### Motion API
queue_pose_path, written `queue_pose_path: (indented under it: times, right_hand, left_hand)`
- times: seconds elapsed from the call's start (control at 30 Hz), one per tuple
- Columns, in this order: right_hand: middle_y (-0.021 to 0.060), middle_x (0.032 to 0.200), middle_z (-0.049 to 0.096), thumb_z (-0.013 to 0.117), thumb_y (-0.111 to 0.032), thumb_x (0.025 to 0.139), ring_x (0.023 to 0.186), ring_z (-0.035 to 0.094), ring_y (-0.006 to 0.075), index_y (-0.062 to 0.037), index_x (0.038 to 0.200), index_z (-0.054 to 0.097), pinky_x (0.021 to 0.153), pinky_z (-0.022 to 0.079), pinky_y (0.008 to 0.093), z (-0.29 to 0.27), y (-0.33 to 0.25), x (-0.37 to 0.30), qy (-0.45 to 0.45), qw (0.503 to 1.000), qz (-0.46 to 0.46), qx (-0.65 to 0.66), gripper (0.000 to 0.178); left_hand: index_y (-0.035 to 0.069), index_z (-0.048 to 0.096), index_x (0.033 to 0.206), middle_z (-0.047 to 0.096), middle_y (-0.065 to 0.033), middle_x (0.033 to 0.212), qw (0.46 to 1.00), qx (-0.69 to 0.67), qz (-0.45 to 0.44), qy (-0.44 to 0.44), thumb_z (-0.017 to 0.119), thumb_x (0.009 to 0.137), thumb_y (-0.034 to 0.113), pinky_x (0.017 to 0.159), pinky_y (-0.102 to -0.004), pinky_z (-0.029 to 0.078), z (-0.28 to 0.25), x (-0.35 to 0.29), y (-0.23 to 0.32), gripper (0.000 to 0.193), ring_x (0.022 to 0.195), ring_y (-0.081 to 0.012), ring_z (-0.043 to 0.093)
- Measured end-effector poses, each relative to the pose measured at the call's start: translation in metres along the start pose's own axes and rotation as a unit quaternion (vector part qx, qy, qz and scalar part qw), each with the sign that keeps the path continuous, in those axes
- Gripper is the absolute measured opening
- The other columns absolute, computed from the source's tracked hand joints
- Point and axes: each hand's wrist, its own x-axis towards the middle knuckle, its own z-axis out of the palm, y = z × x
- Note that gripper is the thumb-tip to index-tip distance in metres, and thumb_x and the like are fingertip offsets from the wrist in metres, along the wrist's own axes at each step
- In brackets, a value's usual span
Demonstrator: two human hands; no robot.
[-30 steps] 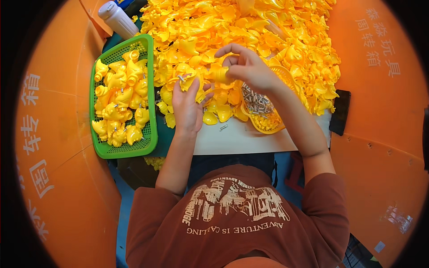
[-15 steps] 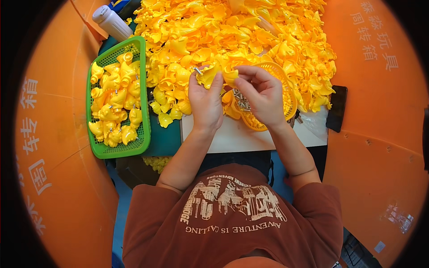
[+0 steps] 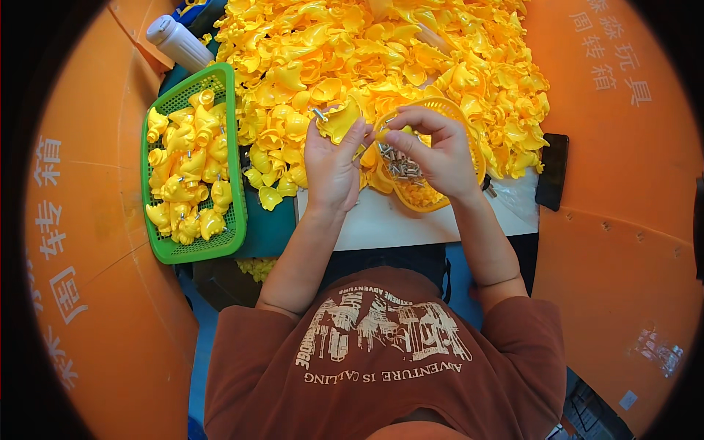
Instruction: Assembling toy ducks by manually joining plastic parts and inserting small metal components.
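My left hand grips a curved yellow plastic shell between thumb and fingers, its hollow side up. A short silver metal pin sticks out at the shell's upper left. Close beside it, my right hand pinches a small yellow piece, mostly covered by the fingertips. Under the right hand stands a round yellow basket, partly hidden by that hand. It contains metal pins and small yellow parts.
A large heap of yellow shells covers the far table. On the left, a green basket holds assembled yellow pieces, with a pale bottle behind it. A dark phone lies at right. Orange panels flank both sides.
The right hand has turned and shifted slightly right, and less yellow plastic shows at its fingertips. More of the metal pins are visible. The left hand still holds its shell, moved slightly left.
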Motion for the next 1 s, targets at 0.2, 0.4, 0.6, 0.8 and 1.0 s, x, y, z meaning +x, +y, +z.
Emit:
queue_pose_path:
  times: [0.2, 0.4, 0.6, 0.8, 1.0]
  right_hand:
    - [0.0065, 0.085, 0.064, 0.066, 0.0, 0.078, 0.077, 0.06, 0.0102, 0.0027, 0.09, 0.062, 0.069, 0.048, 0.0212, 0.007, -0.004, -0.001, 0.035, 0.998, -0.043, -0.023, 0.013]
    - [0.0086, 0.082, 0.065, 0.065, 0.004, 0.077, 0.083, 0.062, 0.0129, 0.0038, 0.088, 0.06, 0.073, 0.05, 0.0231, 0.009, -0.025, -0.007, 0.025, 0.998, 0.017, 0.054, 0.012]
    - [0.0033, 0.074, 0.063, 0.07, -0.002, 0.073, 0.072, 0.06, 0.0095, 0.0016, 0.079, 0.063, 0.092, 0.041, 0.0316, 0.036, -0.006, 0.006, 0.114, 0.989, -0.071, 0.059, 0.01]
    - [0.0129, 0.106, 0.055, 0.072, -0.02, 0.068, 0.117, 0.038, 0.0417, -0.0102, 0.07, 0.066, 0.094, 0.025, 0.0479, 0.028, -0.007, 0.002, 0.122, 0.896, -0.22, -0.366, 0.011]
    - [0.0191, 0.126, 0.046, 0.062, -0.012, 0.081, 0.124, 0.036, 0.0261, -0.0015, 0.078, 0.065, 0.1, 0.028, 0.038, 0.016, -0.012, 0.007, 0.012, 0.985, -0.125, -0.121, 0.011]
  left_hand:
    - [0.01, 0.041, 0.117, 0.053, -0.0086, 0.114, 0.984, -0.138, -0.109, -0.025, 0.028, 0.096, 0.044, 0.088, -0.0379, 0.042, 0.009, -0.003, 0.004, 0.042, 0.103, -0.0217, 0.052]
    - [0.012, 0.04, 0.122, 0.049, -0.0108, 0.121, 0.975, -0.183, -0.122, -0.025, 0.02, 0.096, 0.046, 0.094, -0.0421, 0.035, 0.006, 0.002, 0.002, 0.047, 0.111, -0.0246, 0.047]
    - [0.01, 0.039, 0.125, 0.045, -0.0124, 0.125, 0.973, -0.172, -0.151, 0.003, 0.021, 0.098, 0.039, 0.098, -0.0428, 0.033, 0.018, -0.004, 0.003, 0.043, 0.113, -0.0253, 0.045]
    - [0.013, 0.043, 0.119, 0.052, -0.0066, 0.112, 0.967, -0.218, -0.128, -0.035, 0.022, 0.098, 0.038, 0.089, -0.0364, 0.036, 0.013, 0.002, -0.003, 0.039, 0.104, -0.0187, 0.048]
    - [0.012, 0.041, 0.124, 0.049, -0.0112, 0.119, 0.964, -0.233, -0.129, -0.028, 0.023, 0.098, 0.037, 0.095, -0.0384, 0.032, 0.016, 0.0, 0.008, 0.041, 0.111, -0.0223, 0.045]
